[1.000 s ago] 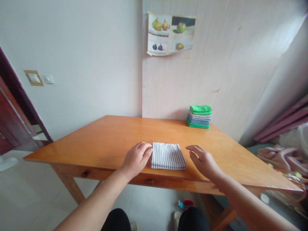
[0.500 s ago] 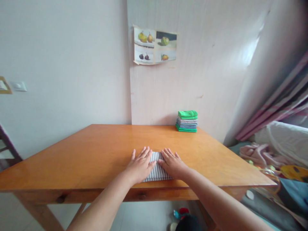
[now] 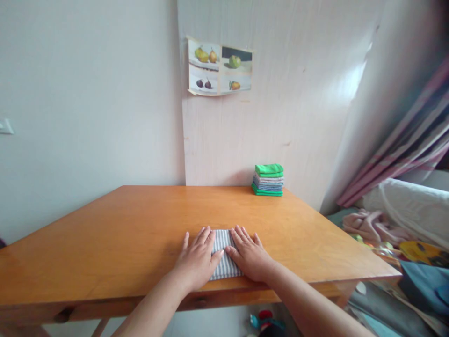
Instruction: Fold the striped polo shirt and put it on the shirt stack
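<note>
A folded cloth with grey and white stripes [image 3: 224, 262] lies flat at the table's front edge. My left hand [image 3: 197, 258] rests on its left side, palm down, fingers stretched out and thumb over the stripes. On the cloth's right side lies my right hand [image 3: 249, 255], also flat with fingers spread. Both thumbs point inward and nearly meet over the cloth. Part of the cloth is hidden under the hands.
The wooden table [image 3: 140, 220] carries a stack of folded green, pink and blue cloths [image 3: 268, 180] at its back right. Fruit pictures [image 3: 220, 68] hang on the wall behind. To the right is a bed-like surface with a pink blanket [image 3: 372, 223] and other items.
The view has shifted a little to the right and upward, so the table and hands appear lower. Both hands remain flat on the striped cloth.
</note>
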Tool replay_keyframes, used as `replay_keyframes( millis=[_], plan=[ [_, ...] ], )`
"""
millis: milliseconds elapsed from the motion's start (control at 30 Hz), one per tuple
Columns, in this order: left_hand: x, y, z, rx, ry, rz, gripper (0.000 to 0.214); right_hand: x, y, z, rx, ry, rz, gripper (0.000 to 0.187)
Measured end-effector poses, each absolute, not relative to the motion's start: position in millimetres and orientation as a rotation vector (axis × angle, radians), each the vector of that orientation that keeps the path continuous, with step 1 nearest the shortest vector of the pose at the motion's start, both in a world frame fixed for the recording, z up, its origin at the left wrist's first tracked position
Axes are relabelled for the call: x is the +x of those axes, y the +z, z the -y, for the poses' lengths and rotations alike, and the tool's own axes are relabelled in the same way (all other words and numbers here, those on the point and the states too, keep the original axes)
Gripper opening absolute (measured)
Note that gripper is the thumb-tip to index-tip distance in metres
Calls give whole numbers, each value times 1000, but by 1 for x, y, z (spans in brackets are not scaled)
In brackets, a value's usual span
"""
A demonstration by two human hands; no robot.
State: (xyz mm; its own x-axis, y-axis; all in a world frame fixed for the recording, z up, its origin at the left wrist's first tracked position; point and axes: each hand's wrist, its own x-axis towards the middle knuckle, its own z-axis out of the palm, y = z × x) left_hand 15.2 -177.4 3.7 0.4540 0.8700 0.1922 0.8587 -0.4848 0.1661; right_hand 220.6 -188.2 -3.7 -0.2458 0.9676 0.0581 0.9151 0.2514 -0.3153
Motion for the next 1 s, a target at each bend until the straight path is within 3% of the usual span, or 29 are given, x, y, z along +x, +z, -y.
replay_keyframes(
  millis=[233, 467, 733, 1000],
  plan=[
    [18, 8, 179, 2627, 363, -1589, 66, 223, 3, 187, -1775, 377, 2306, 78],
    [19, 7, 178, 2626, 371, -1620, 65, 207, 28, 181, -1676, 199, 2269, 73],
    [22, 7, 179, 2602, 358, -1634, 64, 199, -14, 173, -1543, 134, 2300, 65],
    [13, 7, 172, 2403, 492, -1452, 74, 207, -12, 171, -1555, 173, 2280, 68]
  ],
)
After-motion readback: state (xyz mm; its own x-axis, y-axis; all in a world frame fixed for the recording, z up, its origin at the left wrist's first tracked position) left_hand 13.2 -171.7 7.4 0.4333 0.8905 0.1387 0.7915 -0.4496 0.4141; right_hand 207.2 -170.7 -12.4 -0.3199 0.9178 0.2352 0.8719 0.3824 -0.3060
